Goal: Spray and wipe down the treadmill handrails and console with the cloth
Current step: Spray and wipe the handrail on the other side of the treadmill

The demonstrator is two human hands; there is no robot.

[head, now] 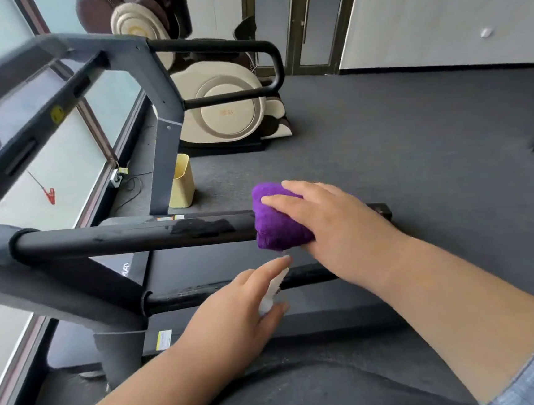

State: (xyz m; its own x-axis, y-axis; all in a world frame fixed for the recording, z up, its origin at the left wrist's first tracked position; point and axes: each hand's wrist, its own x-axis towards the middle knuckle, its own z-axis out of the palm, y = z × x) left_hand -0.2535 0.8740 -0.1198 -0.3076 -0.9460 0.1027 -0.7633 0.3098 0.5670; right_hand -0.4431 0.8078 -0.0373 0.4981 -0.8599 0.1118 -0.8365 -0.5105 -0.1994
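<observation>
Right hand (328, 216) pressed purple cloth (277, 224) around black handrail (133, 236), grip wrapped over it, left hand (237, 318) held small white spray bottle (272, 294), fingers curled around it

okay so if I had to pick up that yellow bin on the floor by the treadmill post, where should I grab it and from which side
Probably the top rim of the yellow bin, reached from above on its right side. It stands upright with its mouth open, and the treadmill upright crowds its left side, so only the side facing the open carpet is free.
</observation>
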